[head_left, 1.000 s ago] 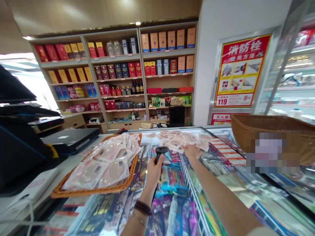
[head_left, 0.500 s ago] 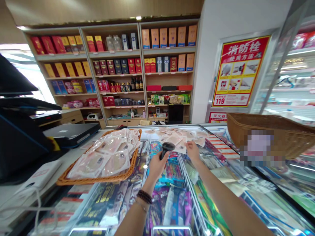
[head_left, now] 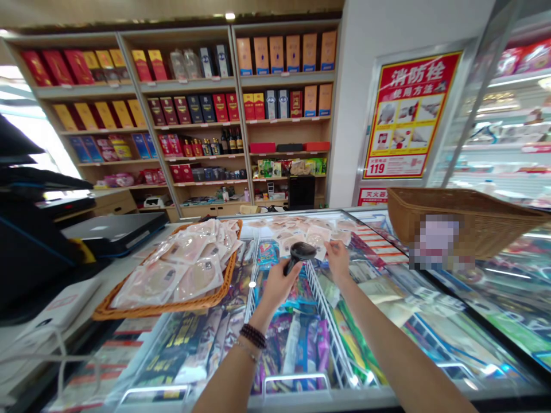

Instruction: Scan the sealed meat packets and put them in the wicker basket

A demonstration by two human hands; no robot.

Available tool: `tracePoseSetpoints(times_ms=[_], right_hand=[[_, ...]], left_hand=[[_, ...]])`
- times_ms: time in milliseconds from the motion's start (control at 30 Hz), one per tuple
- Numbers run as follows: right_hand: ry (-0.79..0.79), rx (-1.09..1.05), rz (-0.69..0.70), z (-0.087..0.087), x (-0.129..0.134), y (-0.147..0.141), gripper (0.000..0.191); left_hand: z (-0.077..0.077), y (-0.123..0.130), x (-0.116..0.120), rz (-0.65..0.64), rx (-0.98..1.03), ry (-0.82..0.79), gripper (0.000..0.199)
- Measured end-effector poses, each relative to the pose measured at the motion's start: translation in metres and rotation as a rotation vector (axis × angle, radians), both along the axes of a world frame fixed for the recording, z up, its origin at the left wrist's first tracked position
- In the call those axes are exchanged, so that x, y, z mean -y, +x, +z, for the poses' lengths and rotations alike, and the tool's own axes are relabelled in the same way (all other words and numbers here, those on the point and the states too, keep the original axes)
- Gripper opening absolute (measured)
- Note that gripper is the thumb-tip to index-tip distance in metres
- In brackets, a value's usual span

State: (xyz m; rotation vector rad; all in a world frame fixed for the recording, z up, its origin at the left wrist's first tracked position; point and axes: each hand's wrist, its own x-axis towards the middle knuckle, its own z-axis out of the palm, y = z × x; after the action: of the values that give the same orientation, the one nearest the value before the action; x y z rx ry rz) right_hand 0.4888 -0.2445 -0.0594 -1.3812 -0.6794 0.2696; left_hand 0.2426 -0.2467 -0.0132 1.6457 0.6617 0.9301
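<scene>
My left hand point(head_left: 278, 285), with dark beads at its wrist, is wrapped round the handle of a black handheld barcode scanner point(head_left: 302, 250). The scanner's head points away from me and to the right. Just right of it, my right hand point(head_left: 339, 260) pinches the edge of a flat clear packet point(head_left: 318, 236) with a pale round thing inside. More such packets point(head_left: 286, 223) lie spread on the glass top behind. To the left, an orange-brown wicker tray point(head_left: 172, 313) holds a heap of similar packets point(head_left: 189, 246).
Under the glass of the chest freezer are wrapped goods point(head_left: 301, 344) in wire baskets. A brown wicker basket point(head_left: 486, 215) stands at the right. At the left are a dark flat device point(head_left: 116, 232) and a white cable point(head_left: 60, 358). Shelves of boxed goods point(head_left: 198, 109) line the back wall.
The view has shifted slightly. The scanner's head has moved closer to the packet at my right hand, and that packet appears raised and tilted more. Both hands keep their grips.
</scene>
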Motion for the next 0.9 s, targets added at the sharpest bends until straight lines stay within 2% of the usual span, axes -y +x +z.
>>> tracePoseSetpoints(times_ms=[300, 600, 767, 900], right_hand=[[-0.007, -0.039, -0.029, 0.008, 0.005, -0.006, 0.059], [-0.001, -0.037, -0.049, 0.007, 0.013, -0.008, 0.066], [0.088, -0.152, -0.107, 0.001, 0.018, -0.011, 0.066], [0.160, -0.388, -0.270, 0.007, 0.014, -0.010, 0.060]], left_hand=[[-0.003, 0.000, -0.002, -0.036, 0.011, 0.026, 0.065], [0.006, -0.002, 0.006, -0.073, 0.039, 0.004, 0.068], [0.013, -0.001, 0.007, -0.019, 0.059, 0.012, 0.071], [0.028, -0.011, -0.001, 0.101, 0.123, 0.047, 0.072]])
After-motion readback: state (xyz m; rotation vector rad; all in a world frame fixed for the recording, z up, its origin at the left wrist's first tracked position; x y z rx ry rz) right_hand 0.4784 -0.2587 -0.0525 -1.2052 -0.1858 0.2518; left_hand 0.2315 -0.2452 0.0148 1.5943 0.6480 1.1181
